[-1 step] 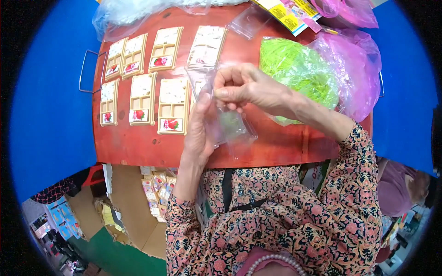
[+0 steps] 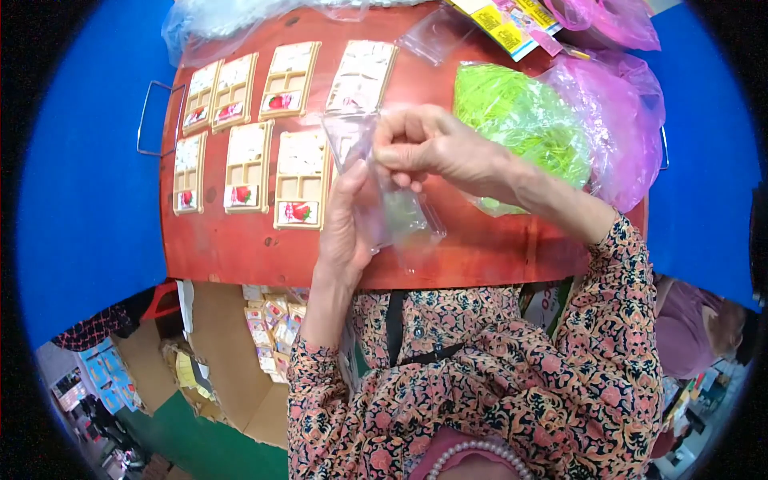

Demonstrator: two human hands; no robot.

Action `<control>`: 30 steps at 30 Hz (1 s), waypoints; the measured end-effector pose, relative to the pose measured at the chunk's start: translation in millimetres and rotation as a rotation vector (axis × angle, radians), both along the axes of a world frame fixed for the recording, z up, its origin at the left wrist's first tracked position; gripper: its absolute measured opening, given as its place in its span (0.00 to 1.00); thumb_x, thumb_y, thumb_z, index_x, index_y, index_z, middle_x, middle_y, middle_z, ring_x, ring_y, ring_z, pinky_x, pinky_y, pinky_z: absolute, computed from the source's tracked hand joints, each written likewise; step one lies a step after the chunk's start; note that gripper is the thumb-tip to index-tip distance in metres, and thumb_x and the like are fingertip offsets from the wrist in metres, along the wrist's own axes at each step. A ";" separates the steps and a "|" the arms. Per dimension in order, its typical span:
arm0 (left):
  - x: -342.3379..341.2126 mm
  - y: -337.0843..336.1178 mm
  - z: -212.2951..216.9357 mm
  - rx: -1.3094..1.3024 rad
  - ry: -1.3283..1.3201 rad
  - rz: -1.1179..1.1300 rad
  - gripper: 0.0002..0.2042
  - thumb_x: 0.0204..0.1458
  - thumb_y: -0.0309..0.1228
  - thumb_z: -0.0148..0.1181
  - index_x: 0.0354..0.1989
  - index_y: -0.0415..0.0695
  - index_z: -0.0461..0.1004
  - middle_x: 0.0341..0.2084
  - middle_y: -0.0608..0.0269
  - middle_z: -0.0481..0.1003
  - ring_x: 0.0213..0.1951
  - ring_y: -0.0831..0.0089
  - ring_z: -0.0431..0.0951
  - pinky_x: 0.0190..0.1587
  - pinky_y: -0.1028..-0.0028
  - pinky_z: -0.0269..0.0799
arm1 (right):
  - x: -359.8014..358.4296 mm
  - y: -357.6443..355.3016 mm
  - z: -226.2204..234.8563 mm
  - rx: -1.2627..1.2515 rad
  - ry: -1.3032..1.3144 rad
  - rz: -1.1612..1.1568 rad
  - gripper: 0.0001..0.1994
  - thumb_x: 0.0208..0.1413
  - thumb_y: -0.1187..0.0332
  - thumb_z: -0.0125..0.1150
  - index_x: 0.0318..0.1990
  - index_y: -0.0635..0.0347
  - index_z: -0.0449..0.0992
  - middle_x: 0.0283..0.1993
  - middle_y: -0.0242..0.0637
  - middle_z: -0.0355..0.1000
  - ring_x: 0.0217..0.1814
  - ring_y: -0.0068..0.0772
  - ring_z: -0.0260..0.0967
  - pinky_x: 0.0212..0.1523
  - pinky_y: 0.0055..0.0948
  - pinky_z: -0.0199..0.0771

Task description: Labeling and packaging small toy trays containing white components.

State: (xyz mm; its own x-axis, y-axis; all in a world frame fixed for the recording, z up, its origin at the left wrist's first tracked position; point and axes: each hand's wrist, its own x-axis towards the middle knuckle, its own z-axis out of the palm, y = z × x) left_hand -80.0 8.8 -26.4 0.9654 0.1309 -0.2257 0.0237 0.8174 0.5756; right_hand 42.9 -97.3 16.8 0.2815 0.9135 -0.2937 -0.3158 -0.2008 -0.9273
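Note:
My left hand (image 2: pixel 347 220) holds a clear plastic case (image 2: pixel 376 220) upright over the red table, thumb along its near side. At the case's upper part my right hand (image 2: pixel 416 148) is closed in a pinch, its fingertips against or just beside the plastic. What lies between those fingertips is too small to make out. Behind the case stand several cream compartment trays with white pieces and a strawberry-printed piece; the nearest tray (image 2: pixel 301 180) is just left of my left hand. Another tray (image 2: pixel 360 76) lies beyond my hands. The case partly hides one more tray.
Right of my hands lies a clear bag of bright green shreds (image 2: pixel 516 132), with a pink plastic bag (image 2: pixel 620 128) beside it. Another clear plastic case (image 2: pixel 436 36) and a yellow printed sheet (image 2: pixel 504 28) lie at the back. A cardboard box (image 2: pixel 232 360) stands below the table's front edge.

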 end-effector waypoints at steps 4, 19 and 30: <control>-9.2 5.0 22.6 -0.011 0.080 0.171 0.28 0.45 0.27 0.58 0.56 0.40 0.56 0.36 0.59 0.70 0.37 0.70 0.73 0.43 0.72 0.72 | -2.3 5.5 6.2 0.053 0.094 -0.044 0.08 0.55 0.65 0.54 0.32 0.59 0.71 0.29 0.28 0.69 0.26 0.13 0.64 0.26 0.13 0.63; -43.7 35.9 1.9 0.407 0.160 0.424 0.32 0.42 0.25 0.60 0.58 0.39 0.55 0.38 0.52 0.70 0.38 0.68 0.74 0.42 0.69 0.72 | -23.2 4.3 -56.7 -0.161 -0.078 -0.279 0.09 0.59 0.66 0.48 0.30 0.59 0.66 0.26 0.30 0.69 0.24 0.15 0.64 0.24 0.15 0.62; -43.7 31.6 7.6 0.981 0.337 0.359 0.37 0.39 0.26 0.66 0.59 0.36 0.52 0.42 0.53 0.66 0.41 0.70 0.69 0.41 0.74 0.69 | -14.2 23.6 -75.3 -0.300 -0.170 -0.410 0.12 0.54 0.64 0.48 0.30 0.66 0.66 0.25 0.38 0.68 0.21 0.24 0.68 0.19 0.21 0.72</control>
